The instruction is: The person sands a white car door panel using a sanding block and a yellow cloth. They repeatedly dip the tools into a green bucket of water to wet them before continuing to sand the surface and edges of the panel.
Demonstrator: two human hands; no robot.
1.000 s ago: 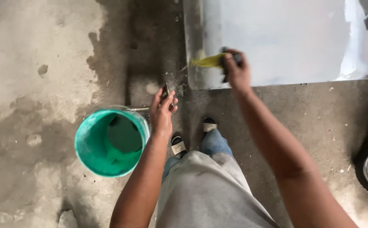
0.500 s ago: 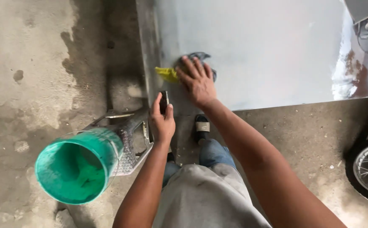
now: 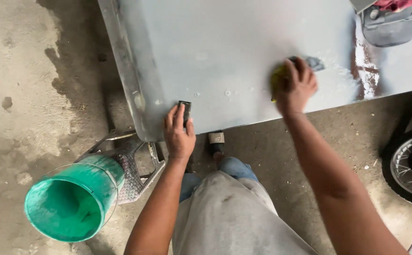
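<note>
While my right hand (image 3: 296, 85) presses a yellow sponge (image 3: 276, 81) flat on the grey panel (image 3: 243, 52), my left hand (image 3: 179, 132) pinches a small dark block (image 3: 184, 109) at the panel's near edge, right of the green bucket (image 3: 69, 203).

left hand (image 3: 179, 134) fingers curled, right hand (image 3: 296, 87) palm down, arm outstretched

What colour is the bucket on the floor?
The bucket is green, seen clearly in the head view.

One head camera looks steeply down, close over the grey panel (image 3: 243, 61)
</note>
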